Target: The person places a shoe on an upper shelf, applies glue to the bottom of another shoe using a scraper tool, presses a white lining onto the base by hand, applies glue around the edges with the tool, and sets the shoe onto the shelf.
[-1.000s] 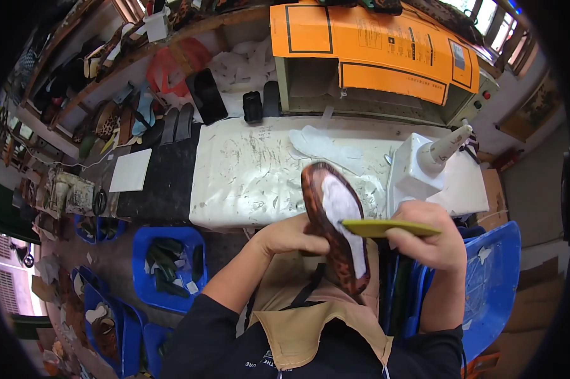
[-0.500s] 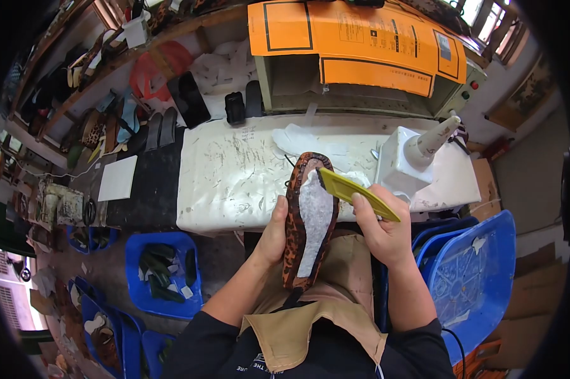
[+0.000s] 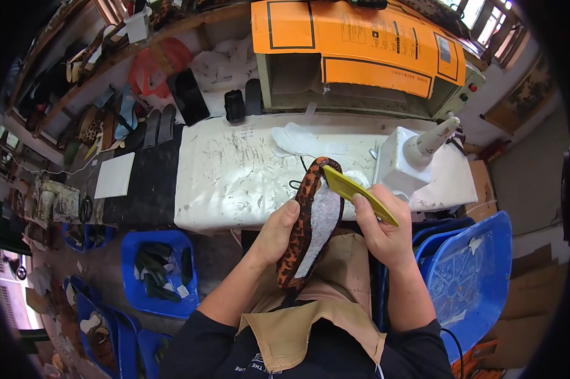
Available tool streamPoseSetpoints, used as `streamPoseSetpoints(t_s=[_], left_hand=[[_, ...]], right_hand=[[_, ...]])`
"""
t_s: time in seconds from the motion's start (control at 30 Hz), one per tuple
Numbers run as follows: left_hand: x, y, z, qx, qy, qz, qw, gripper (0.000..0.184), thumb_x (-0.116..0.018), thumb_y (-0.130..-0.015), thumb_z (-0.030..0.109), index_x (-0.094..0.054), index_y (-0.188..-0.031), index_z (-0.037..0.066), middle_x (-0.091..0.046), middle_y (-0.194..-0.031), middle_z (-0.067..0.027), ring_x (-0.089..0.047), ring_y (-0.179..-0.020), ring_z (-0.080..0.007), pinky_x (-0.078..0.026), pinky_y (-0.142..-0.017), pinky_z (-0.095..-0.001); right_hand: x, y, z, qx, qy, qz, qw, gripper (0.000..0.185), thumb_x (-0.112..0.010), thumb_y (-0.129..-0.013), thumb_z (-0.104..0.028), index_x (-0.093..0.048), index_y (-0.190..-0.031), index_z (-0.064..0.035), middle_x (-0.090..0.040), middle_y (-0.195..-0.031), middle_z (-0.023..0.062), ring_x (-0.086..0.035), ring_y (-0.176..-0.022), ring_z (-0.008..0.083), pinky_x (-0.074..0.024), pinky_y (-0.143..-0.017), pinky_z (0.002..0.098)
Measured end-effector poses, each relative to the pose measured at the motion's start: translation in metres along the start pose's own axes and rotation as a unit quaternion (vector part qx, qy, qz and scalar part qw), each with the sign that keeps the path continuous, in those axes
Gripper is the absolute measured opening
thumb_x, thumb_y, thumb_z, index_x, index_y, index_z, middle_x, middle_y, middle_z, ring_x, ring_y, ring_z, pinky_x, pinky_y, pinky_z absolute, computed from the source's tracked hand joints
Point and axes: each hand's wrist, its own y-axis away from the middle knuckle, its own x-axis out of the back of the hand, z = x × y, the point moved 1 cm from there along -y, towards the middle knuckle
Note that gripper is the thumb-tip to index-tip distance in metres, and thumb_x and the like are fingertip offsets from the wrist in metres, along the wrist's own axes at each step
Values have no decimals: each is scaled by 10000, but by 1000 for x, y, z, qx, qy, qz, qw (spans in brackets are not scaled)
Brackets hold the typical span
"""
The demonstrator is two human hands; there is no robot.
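The left hand (image 3: 277, 234) grips the side of a spotted shoe (image 3: 305, 234), its thumb up along the edge. The right hand (image 3: 386, 224) pinches a flat yellow-green tool (image 3: 360, 194), whose tip touches the top end of the shoe. The shoe is held up over the near edge of the bench (image 3: 228, 170) and hides a bit of it. Thin white sheets (image 3: 300, 140) lie behind the shoe. A big white bottle (image 3: 403, 161) blocks some of the bench's right end. Blue tubs (image 3: 160, 302) (image 3: 471, 278) sit below, left and right.
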Motion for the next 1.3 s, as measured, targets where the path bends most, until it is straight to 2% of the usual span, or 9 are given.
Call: streamPoseSetpoints(t_s=[0.43, 0.77, 0.97, 1.1, 1.3], left_hand=[[-8, -1, 10, 10, 31, 1, 999, 716, -354, -1090, 597, -538, -1432, -5, -690, -1283, -145, -683, -1060, -212, -541, -930, -335], [-6, 0, 6, 5, -12, 28, 1000, 700, -343, -1097, 594, -558, -1418, 11, -683, -1297, -142, -666, -1088, -208, -524, -957, -345], [-4, -2, 2, 4, -14, 11, 1000, 713, -349, -1093, 606, -572, -1402, 4, -689, -1280, -134, -672, -1061, -202, -530, -934, -337], [-10, -3, 3, 10, 10, 8, 1000, 723, -345, -1092, 611, -577, -1395, -3, -699, -1252, -128, -676, -1023, -195, -533, -907, -325], [-14, 0, 8, 25, 10, 7, 1000, 685, -354, -1104, 589, -587, -1336, -12, -662, -1199, -82, -571, -1008, -135, -442, -916, -282]], right_hand=[[7, 4, -2, 35, 7, -65, 997, 76, -675, -890, 17, -636, -826, 3, -557, -722, 72, -451, -580, 229, -388, -559, 332], [14, 11, -7, 62, 51, -142, 987, 80, -690, -871, 13, -634, -816, 0, -552, -719, 73, -468, -581, 232, -403, -560, 340], [23, 15, -2, 65, 14, -203, 977, 101, -683, -885, 14, -624, -804, 2, -541, -707, 68, -444, -570, 217, -390, -552, 337], [18, 16, -4, -26, -28, -42, 998, 130, -666, -907, 13, -612, -790, 5, -528, -692, 60, -414, -563, 201, -372, -545, 333], [7, 14, 2, -55, 6, 44, 998, 150, -649, -925, 11, -607, -781, 7, -523, -682, 56, -394, -565, 190, -358, -541, 329]])
